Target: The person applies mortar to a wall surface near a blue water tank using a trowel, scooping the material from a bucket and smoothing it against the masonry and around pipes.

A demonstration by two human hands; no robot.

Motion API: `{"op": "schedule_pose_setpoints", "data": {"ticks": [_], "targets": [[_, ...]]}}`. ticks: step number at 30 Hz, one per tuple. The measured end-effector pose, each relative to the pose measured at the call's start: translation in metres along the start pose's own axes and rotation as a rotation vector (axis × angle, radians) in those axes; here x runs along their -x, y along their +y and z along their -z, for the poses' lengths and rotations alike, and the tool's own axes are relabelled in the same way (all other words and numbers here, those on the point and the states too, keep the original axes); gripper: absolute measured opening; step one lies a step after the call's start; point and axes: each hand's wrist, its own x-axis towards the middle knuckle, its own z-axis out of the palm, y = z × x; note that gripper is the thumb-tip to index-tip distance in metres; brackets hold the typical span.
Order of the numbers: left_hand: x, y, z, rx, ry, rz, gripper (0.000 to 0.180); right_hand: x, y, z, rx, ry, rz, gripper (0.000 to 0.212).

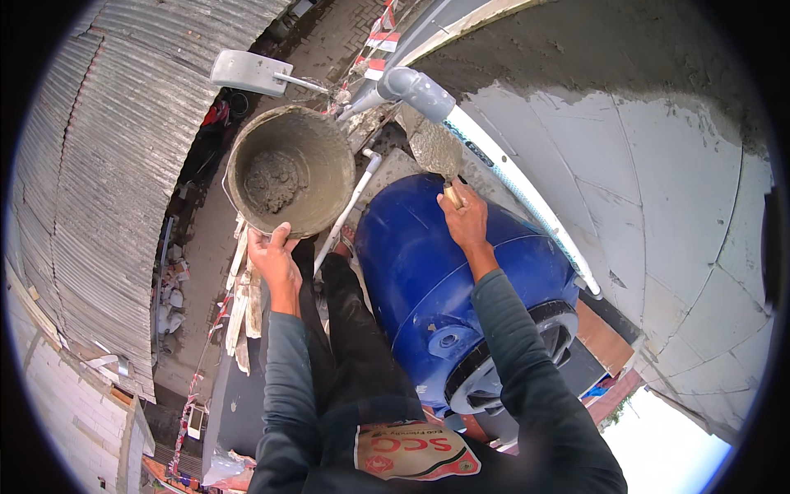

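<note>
The right hand (467, 221) grips a trowel (452, 195) heaped with mortar (436, 151) at the far end of the tank (428, 255); the left hand (276, 260) clasps a bucket (329, 169) by its rim, left of the tank. A wall (683, 222) stands right of it.

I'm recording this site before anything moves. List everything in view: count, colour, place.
Bucket: one, mortar-grey, left of centre
Mortar: one heap, grey, inside the bucket
Trowel: one, wooden-handled, grey load on blade, upper centre
Tank: one, blue, centre
Thick pipe: one, white with grey elbow, above the tank
Slim pipe: one, white, between bucket and tank
Panelled wall: one, grey, right
Corrugated roof: one, grey, left
Wood strips: several, pale, below the bucket
Warning tape: several stretches, red-white, top and lower left
Sleeves: two, dark grey-green, lower centre
Left hand: one, bare, on bucket rim
Right hand: one, bare, gripping trowel handle
</note>
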Motion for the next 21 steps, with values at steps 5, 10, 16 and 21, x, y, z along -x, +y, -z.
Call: {"op": "schedule_pose_setpoints", "data": {"ticks": [5, 10, 16, 21], "targets": [[-0.047, -0.019, -0.006, 0.012, 0.041, -0.022, 0.030, -0.053, 0.025, -0.066, -0.082, 0.058, -0.058, 0.050], [-0.079, -0.048, -0.004, 0.020, 0.065, -0.013, 0.036, -0.102, 0.052, -0.130, -0.116, 0.034, -0.161, 0.057], [-0.092, -0.067, -0.003, 0.001, 0.082, 0.057, 0.042, -0.150, 0.111, -0.197, -0.108, 0.106, -0.079, 0.055], [-0.097, -0.064, 0.002, -0.049, 0.101, 0.122, 0.045, -0.171, 0.149, -0.232, 0.013, 0.090, 0.009, 0.046]]}}
